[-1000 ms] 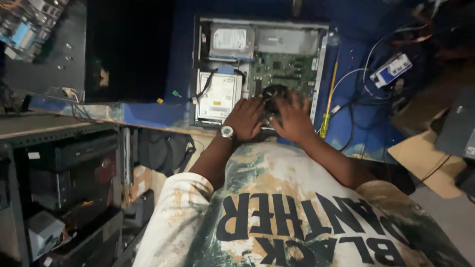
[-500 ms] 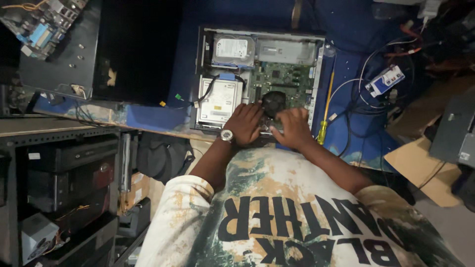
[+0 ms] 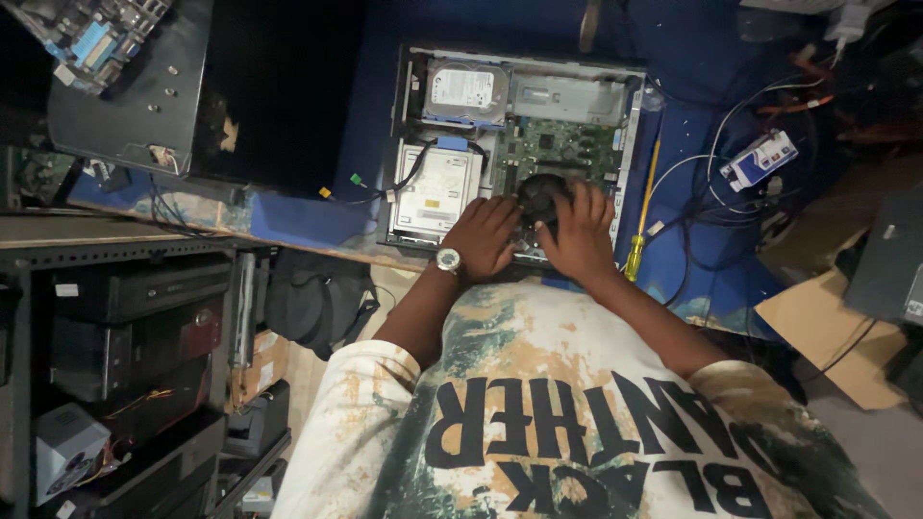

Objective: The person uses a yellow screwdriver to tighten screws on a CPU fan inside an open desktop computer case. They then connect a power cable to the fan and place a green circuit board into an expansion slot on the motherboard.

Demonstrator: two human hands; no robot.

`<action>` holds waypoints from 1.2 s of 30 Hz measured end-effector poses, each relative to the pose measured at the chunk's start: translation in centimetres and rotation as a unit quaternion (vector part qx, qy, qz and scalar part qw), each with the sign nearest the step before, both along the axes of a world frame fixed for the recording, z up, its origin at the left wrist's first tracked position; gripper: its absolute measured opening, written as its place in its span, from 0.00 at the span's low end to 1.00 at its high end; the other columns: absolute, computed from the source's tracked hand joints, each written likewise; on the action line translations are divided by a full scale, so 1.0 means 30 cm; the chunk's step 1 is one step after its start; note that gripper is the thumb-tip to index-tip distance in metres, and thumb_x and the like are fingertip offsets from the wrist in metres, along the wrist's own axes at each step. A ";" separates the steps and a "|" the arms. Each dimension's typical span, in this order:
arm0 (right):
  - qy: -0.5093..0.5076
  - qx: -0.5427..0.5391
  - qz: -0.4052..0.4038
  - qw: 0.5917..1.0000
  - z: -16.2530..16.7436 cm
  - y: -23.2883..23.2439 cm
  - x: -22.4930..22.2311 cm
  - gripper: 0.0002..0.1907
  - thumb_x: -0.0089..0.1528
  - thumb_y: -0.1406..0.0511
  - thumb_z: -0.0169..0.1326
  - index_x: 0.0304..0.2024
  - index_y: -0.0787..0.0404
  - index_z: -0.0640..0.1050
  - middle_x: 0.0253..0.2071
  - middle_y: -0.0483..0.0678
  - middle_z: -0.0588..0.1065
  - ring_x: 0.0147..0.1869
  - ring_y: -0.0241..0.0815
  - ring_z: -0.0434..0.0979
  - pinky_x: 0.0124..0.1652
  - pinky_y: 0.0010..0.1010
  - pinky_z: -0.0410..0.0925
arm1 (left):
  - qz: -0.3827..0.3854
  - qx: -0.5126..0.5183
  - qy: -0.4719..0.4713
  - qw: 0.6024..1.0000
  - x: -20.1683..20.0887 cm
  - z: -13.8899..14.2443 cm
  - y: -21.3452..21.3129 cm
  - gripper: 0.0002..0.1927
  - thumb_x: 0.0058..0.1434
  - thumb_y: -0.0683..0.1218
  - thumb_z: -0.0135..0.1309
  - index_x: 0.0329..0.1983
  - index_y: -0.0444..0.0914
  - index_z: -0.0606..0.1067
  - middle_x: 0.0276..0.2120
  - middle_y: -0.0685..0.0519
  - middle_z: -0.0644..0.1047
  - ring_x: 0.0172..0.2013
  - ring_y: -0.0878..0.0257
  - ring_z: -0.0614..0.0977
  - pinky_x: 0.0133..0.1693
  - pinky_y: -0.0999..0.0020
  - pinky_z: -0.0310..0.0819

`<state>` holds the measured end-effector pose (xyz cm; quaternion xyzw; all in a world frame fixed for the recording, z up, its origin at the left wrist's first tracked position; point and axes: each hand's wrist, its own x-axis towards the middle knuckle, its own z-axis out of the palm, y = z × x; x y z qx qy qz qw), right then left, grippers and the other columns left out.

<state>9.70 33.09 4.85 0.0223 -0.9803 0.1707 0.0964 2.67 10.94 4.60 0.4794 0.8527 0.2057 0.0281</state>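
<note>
Both hands [image 3: 534, 231] grip round black cooler [image 3: 540, 192] (no long axis).

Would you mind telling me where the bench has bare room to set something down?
Bare blue top lies between the black panel and the open computer case. Right of the case it is crowded: yellow screwdriver, tangled cables, small box. Both hands fill the case's near edge.

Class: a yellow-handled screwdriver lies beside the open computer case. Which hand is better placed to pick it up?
Probably the right hand: the screwdriver lies just to its right, while the left hand is on the far side.
</note>
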 end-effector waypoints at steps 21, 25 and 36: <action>-0.001 -0.018 -0.001 1.000 -0.041 -0.001 -0.016 0.19 0.59 0.53 0.59 0.45 0.57 0.79 0.62 0.61 0.63 0.68 0.65 0.57 0.62 0.58 0.50 | -0.004 -0.015 0.012 1.000 -0.010 -0.020 -0.008 0.33 0.61 0.54 0.51 0.66 0.32 0.68 0.66 0.40 0.68 0.65 0.46 0.68 0.65 0.47 0.58; 0.058 -0.101 0.017 0.993 -0.061 0.013 -0.001 0.09 0.58 0.61 0.62 0.29 0.55 0.75 0.47 0.53 0.68 0.59 0.56 0.64 0.57 0.51 0.54 | -0.002 -0.026 0.002 1.000 -0.012 -0.022 -0.008 0.34 0.60 0.55 0.50 0.66 0.32 0.68 0.66 0.41 0.68 0.65 0.46 0.68 0.64 0.47 0.58; 0.060 -0.078 -0.018 0.995 -0.072 0.002 -0.017 0.13 0.59 0.64 0.59 0.45 0.60 0.77 0.57 0.57 0.68 0.66 0.60 0.61 0.62 0.54 0.53 | 0.000 -0.016 -0.012 1.000 -0.014 -0.019 -0.012 0.34 0.60 0.54 0.51 0.66 0.33 0.67 0.64 0.41 0.68 0.65 0.46 0.68 0.64 0.47 0.58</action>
